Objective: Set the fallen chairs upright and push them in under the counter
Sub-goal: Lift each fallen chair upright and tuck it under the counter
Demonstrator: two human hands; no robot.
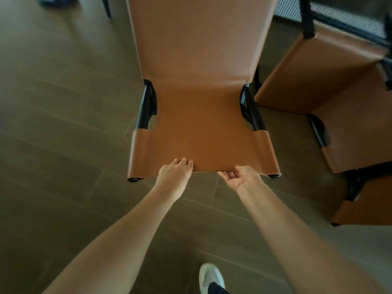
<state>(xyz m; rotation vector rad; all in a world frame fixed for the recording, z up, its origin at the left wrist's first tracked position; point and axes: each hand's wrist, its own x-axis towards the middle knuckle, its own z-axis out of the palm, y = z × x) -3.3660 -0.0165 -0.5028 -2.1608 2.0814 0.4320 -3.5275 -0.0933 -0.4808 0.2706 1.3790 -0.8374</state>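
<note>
A tan leather chair (203,98) with a black frame fills the centre of the frame, its near edge low in the middle. The left hand (176,174) curls its fingers (183,161) over that edge, while the right hand (239,177) pinches it from beneath. A second tan chair (331,98) lies tipped just beside it at right on the tiled floor (63,124), and a white shoe (211,276) shows at the bottom.

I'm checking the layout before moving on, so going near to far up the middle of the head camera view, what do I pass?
White shoe → left hand and right hand at the near edge of the tan leather chair → its black side frame tubes → the chair's far panel.
</note>
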